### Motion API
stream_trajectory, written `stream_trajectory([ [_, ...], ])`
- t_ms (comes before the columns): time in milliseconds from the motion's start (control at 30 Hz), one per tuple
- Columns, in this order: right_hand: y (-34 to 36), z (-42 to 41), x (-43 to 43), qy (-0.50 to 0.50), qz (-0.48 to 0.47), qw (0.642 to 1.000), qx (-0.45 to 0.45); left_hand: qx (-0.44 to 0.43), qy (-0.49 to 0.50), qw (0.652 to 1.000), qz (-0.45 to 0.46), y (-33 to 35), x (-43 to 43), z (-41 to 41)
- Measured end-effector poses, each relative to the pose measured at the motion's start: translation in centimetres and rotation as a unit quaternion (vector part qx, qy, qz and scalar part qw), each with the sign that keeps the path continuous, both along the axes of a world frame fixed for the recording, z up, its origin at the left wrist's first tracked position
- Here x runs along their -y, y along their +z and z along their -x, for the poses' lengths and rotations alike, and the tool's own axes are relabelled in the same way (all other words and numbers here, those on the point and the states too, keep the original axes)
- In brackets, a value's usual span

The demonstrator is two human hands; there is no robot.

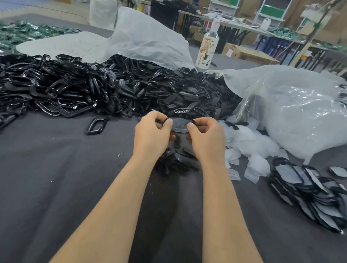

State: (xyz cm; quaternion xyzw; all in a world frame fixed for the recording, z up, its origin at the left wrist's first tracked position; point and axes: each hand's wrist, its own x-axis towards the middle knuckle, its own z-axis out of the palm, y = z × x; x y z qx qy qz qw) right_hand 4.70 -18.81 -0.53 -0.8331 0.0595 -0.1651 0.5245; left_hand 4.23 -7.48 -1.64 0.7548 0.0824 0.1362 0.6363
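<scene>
My left hand and my right hand both pinch one flat grey piece with a black rim, held just above the dark cloth-covered table. Thumbs and forefingers curl over its left and right ends. Below my hands lies a small heap of black parts, partly hidden by my wrists. A big pile of glossy black plastic frames spreads across the table's left and middle, with one loose frame lying apart.
A stack of flat grey, black-rimmed pieces lies at the right. Loose translucent white pieces and big clear plastic bags sit beyond them. A labelled bottle stands at the back. Green parts lie far left.
</scene>
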Motion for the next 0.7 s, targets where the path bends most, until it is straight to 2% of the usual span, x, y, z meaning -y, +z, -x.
stream_trajectory([
  [167,2.0,2.6,8.2,-0.104,0.008,0.994,0.011,0.023,-0.093,0.993,-0.072,2.8,8.5,0.0],
  [400,2.0,7.6,19.3,-0.257,-0.018,0.966,-0.006,0.023,-0.218,0.97,-0.102,3.1,20.9,2.7],
  [500,1.3,8.7,21.9,-0.294,-0.008,0.955,-0.027,0.029,-0.228,0.961,-0.153,2.6,24.4,3.3],
  [700,0.3,8.9,24.0,-0.335,0.062,0.935,-0.095,0.022,-0.19,0.926,-0.324,1.6,28.1,2.8],
])
